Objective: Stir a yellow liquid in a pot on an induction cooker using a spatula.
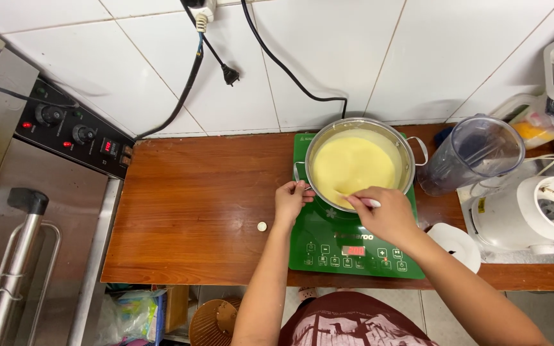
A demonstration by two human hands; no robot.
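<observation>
A steel pot (408, 156) full of pale yellow liquid (352, 165) stands on a green induction cooker (328, 240) on a wooden counter. My left hand (290, 201) grips the pot's left handle (298, 177). My right hand (386, 213) holds a white spoon handle (370, 202) at the pot's near rim; the spoon's end dips into the liquid and is hidden.
A clear blender jug (472, 154) and a white blender base (533, 214) stand to the right, with a white lid (458, 245) before them. A small white cap (262, 226) lies on the wooden counter (193, 205). A steel machine (40, 192) fills the left. Black cables (187, 83) hang on the tiled wall.
</observation>
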